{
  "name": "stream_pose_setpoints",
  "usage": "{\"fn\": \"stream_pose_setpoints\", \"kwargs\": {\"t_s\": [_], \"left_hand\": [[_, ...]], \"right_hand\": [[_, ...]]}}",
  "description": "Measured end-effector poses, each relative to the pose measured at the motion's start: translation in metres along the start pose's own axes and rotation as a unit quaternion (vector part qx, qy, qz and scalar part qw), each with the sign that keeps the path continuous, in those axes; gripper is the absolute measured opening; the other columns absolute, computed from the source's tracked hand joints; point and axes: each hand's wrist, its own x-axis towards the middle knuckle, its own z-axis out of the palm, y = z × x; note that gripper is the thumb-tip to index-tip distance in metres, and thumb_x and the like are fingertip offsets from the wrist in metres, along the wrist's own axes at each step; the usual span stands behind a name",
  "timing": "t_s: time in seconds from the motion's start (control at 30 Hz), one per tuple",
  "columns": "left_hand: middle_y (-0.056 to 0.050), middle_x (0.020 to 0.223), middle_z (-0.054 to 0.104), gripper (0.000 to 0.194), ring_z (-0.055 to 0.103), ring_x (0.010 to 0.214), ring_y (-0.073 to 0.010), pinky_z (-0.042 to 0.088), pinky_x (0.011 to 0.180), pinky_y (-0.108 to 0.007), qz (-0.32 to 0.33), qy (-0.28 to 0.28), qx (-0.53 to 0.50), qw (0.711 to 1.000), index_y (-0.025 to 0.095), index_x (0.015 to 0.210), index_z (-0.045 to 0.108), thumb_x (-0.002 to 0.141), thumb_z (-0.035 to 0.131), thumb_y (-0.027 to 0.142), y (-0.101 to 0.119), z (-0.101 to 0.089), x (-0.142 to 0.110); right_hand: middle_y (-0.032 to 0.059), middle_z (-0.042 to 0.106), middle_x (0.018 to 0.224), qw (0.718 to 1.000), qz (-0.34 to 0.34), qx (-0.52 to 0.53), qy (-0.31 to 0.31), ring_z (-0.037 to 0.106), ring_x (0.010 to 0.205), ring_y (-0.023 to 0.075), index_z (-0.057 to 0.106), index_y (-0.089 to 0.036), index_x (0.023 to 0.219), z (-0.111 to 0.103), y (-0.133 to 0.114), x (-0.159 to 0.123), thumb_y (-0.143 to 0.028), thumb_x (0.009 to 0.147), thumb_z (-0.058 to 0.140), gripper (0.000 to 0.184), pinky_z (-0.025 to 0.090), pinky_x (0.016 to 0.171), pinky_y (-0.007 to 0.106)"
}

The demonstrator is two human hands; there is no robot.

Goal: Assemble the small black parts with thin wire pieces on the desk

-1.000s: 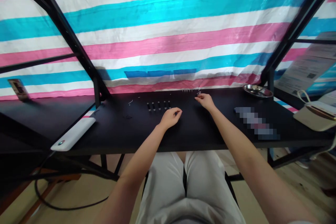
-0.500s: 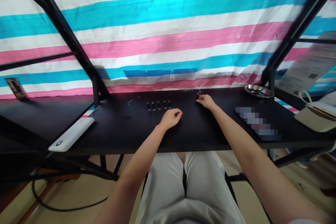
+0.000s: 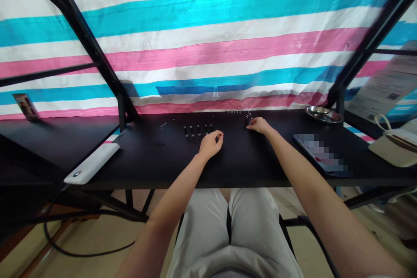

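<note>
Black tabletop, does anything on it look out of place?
A thin white wire curl lies loose on the black tabletop, alone left of the row of small black upright pegs, looking stray.

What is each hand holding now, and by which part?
The right hand seems to pinch a small black cylinder by its side, though it is too small to be sure. Whether the curled left hand holds anything cannot be told.

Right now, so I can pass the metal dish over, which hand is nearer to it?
The right hand is nearer: it sits to the left of the metal dish, not touching it. The left hand is farther away, beyond the right hand on the same side of the dish.
</note>
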Motion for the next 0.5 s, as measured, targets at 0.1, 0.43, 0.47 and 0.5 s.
{"fn": "stream_pose_setpoints", "kwargs": {"t_s": [0.1, 0.43, 0.47, 0.5], "left_hand": [[-0.001, 0.079, 0.064, 0.043, 0.058, 0.067, -0.0132, 0.043, 0.066, -0.025, -0.051, 0.056, 0.000, 0.997, 0.021, 0.125, 0.047, 0.082, 0.049, 0.023, -0.001, -0.003, 0.001], [-0.001, 0.077, 0.062, 0.069, 0.059, 0.074, -0.0161, 0.042, 0.073, -0.027, -0.121, 0.050, -0.001, 0.991, 0.022, 0.141, 0.027, 0.077, 0.052, 0.015, -0.011, -0.001, 0.004], [-0.001, 0.077, 0.062, 0.068, 0.059, 0.073, -0.0162, 0.042, 0.072, -0.027, -0.126, 0.042, 0.001, 0.991, 0.023, 0.140, 0.029, 0.077, 0.052, 0.015, -0.011, -0.001, 0.005], [0.000, 0.076, 0.062, 0.066, 0.058, 0.073, -0.0162, 0.042, 0.071, -0.027, -0.128, 0.035, 0.003, 0.991, 0.023, 0.139, 0.032, 0.077, 0.053, 0.015, -0.011, -0.001, 0.005]], "right_hand": [[0.0014, 0.061, 0.059, 0.999, 0.023, 0.002, -0.031, 0.057, 0.053, 0.0137, 0.066, -0.011, 0.083, -0.003, 0.001, -0.005, -0.029, 0.060, 0.076, 0.031, 0.045, 0.056, 0.025], [0.0121, 0.063, 0.089, 0.994, 0.044, -0.053, 0.086, 0.062, 0.089, 0.0246, 0.056, -0.010, 0.107, 0.016, -0.001, -0.041, -0.037, 0.061, 0.075, 0.057, 0.047, 0.076, 0.033], [0.0120, 0.063, 0.090, 0.994, 0.045, -0.047, 0.093, 0.061, 0.090, 0.0249, 0.054, -0.010, 0.109, 0.017, -0.001, -0.045, -0.037, 0.061, 0.074, 0.058, 0.047, 0.078, 0.033], [0.0122, 0.062, 0.091, 0.993, 0.048, -0.044, 0.096, 0.061, 0.091, 0.0251, 0.053, -0.010, 0.110, 0.019, -0.001, -0.048, -0.037, 0.062, 0.073, 0.059, 0.047, 0.078, 0.034]]}}
